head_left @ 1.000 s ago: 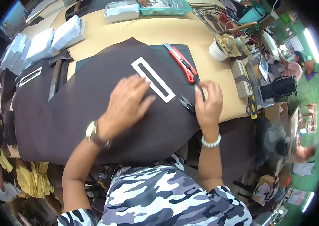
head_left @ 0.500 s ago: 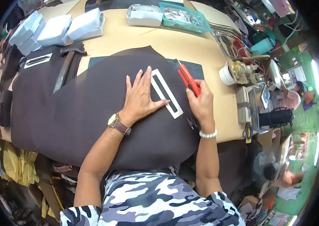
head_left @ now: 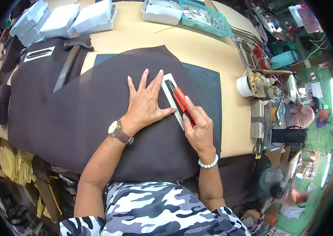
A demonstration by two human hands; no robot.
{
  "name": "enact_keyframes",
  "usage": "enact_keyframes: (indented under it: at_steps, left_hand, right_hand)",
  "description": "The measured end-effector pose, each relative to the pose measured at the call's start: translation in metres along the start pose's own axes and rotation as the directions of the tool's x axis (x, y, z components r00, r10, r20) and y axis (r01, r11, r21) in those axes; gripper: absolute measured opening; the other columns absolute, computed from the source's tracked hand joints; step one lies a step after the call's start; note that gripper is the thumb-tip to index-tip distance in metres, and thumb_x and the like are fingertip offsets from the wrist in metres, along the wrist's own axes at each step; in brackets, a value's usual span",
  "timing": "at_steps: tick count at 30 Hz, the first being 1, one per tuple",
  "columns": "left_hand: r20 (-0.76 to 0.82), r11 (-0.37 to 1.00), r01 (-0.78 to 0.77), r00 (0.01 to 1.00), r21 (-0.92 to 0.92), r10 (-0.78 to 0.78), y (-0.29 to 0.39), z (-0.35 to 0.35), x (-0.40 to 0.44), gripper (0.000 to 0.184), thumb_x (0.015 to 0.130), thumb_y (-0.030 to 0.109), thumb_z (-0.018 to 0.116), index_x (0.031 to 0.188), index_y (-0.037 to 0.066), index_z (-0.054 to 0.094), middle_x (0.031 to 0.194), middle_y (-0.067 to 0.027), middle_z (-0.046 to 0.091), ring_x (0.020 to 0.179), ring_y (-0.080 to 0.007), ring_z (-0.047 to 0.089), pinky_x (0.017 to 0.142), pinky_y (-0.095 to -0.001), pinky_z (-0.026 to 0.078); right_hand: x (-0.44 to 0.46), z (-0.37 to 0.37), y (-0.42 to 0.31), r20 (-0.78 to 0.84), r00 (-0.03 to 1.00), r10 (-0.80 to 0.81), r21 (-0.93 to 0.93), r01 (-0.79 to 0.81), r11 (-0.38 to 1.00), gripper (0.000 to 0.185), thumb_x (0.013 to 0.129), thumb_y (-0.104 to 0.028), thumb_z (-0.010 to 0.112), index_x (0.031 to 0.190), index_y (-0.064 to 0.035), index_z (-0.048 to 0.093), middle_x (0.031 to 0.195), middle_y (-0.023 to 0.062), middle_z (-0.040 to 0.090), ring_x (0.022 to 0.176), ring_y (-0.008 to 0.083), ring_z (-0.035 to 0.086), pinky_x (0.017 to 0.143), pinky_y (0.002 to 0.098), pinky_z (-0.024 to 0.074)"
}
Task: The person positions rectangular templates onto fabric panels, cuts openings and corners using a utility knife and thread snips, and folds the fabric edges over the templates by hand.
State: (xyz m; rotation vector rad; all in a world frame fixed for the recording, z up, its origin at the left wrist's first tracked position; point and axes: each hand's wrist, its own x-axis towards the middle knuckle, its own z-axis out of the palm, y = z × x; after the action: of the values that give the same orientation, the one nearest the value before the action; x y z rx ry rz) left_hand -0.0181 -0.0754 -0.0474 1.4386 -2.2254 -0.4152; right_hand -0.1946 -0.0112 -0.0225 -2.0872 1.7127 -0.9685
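Note:
A large sheet of dark brown material (head_left: 95, 118), leather or fabric, lies over the table. On it rests a white slotted template (head_left: 167, 83), a narrow rectangular frame. My left hand (head_left: 146, 103) is spread flat on the sheet, its thumb touching the template's left edge. A red utility knife (head_left: 182, 103) is gripped in my right hand (head_left: 199, 128), with its tip at the upper part of the template's slot. My right hand covers the lower end of the template. Under the sheet, a dark green cutting mat (head_left: 209, 94) shows at the right.
A hammer (head_left: 69, 67) lies at the left beside another slotted white piece (head_left: 39, 54). White boxes (head_left: 59, 21) and a teal basket (head_left: 223, 28) of metal parts line the back. A white cup (head_left: 243, 86) stands right. Another person (head_left: 303, 114) sits far right.
My right hand has moved left and down, bringing the knife from beside the template onto its slot. The sheet's right side has shifted left, uncovering more mat. My left hand stays flat.

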Motion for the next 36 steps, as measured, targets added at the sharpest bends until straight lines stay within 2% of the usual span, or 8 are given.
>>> enact_keyframes:
  at_steps: [11,15,17,19,20,26,32,36]
  left_hand:
    - [-0.018,1.000,-0.008,1.000,0.001,0.008,0.000,0.001,-0.001,0.106,0.065,0.057,0.071,0.143,0.002,0.025,0.142,-0.0170,0.037,0.137,-0.0384,0.022,0.103,-0.0696,0.006]
    - [-0.029,1.000,-0.012,1.000,-0.016,0.011,-0.001,0.002,-0.002,0.104,0.066,0.053,0.071,0.142,0.000,0.024,0.141,-0.0150,0.039,0.136,-0.0401,0.022,0.103,-0.0694,0.005]
    - [-0.025,1.000,-0.014,1.000,-0.024,0.014,-0.001,0.003,-0.003,0.104,0.066,0.053,0.071,0.143,0.000,0.023,0.140,-0.0146,0.040,0.136,-0.0403,0.022,0.102,-0.0697,0.004]
    - [-0.006,1.000,-0.001,1.000,-0.028,0.001,-0.001,0.003,-0.002,0.105,0.066,0.052,0.071,0.143,-0.001,0.022,0.140,-0.0142,0.041,0.136,-0.0403,0.022,0.102,-0.0701,0.004]
    - [-0.026,0.999,-0.007,1.000,-0.039,0.006,-0.001,0.004,-0.003,0.104,0.066,0.051,0.071,0.142,-0.001,0.022,0.138,-0.0136,0.043,0.136,-0.0401,0.021,0.101,-0.0707,0.003]
    - [0.022,0.999,0.031,0.999,-0.023,-0.031,0.001,0.002,-0.002,0.105,0.067,0.057,0.069,0.143,0.002,0.023,0.142,-0.0140,0.040,0.138,-0.0371,0.018,0.102,-0.0711,0.000]
    - [-0.032,0.999,-0.001,0.999,-0.050,-0.001,0.000,0.004,-0.004,0.103,0.067,0.050,0.070,0.141,-0.003,0.023,0.136,-0.0140,0.045,0.137,-0.0390,0.020,0.101,-0.0714,-0.001]
    - [-0.019,0.999,0.010,1.000,-0.048,-0.011,0.001,0.003,-0.003,0.103,0.066,0.049,0.070,0.141,-0.003,0.024,0.137,-0.0142,0.044,0.136,-0.0389,0.021,0.101,-0.0711,-0.001]
  right_hand:
    - [0.005,-0.007,-0.011,0.094,0.995,0.035,-0.110,-0.025,0.994,0.052,0.078,-0.001,0.059,0.129,-0.0103,0.052,0.087,0.0146,0.060,0.066,0.0308,0.063,0.059,0.0400,0.0514]
    - [0.034,-0.029,-0.040,0.271,0.962,0.037,-0.424,0.084,0.902,0.045,0.080,-0.010,0.061,0.125,-0.0096,0.053,0.087,0.0176,0.061,0.067,0.0343,0.064,0.060,0.0428,0.0532]
    - [0.055,-0.037,-0.048,0.337,0.942,0.001,-0.491,0.175,0.853,0.038,0.082,-0.009,0.059,0.120,-0.0095,0.057,0.084,0.0185,0.063,0.068,0.0335,0.065,0.060,0.0421,0.0534]
    - [0.073,-0.041,-0.052,0.403,0.914,-0.045,-0.486,0.256,0.836,0.029,0.083,-0.008,0.056,0.111,-0.0090,0.063,0.080,0.0188,0.065,0.071,0.0324,0.066,0.061,0.0408,0.0538]
    - [0.081,-0.043,-0.057,0.439,0.898,0.020,-0.476,0.214,0.853,0.023,0.083,-0.009,0.055,0.103,-0.0086,0.066,0.079,0.0193,0.065,0.074,0.0319,0.066,0.064,0.0403,0.0540]
    - [0.093,-0.046,-0.054,0.477,0.875,-0.082,-0.467,0.332,0.820,0.019,0.083,-0.011,0.056,0.097,-0.0046,0.068,0.083,0.0194,0.066,0.076,0.0343,0.066,0.068,0.0408,0.0535]
    - [0.089,-0.045,-0.064,0.520,0.853,0.048,-0.529,0.278,0.802,0.021,0.083,-0.011,0.057,0.100,-0.0044,0.067,0.086,0.0197,0.065,0.080,0.0324,0.066,0.073,0.0395,0.0534]
    - [0.082,-0.048,-0.063,0.519,0.854,0.021,-0.530,0.303,0.792,0.028,0.080,-0.008,0.058,0.107,-0.0067,0.066,0.089,0.0187,0.065,0.083,0.0312,0.066,0.074,0.0386,0.0535]
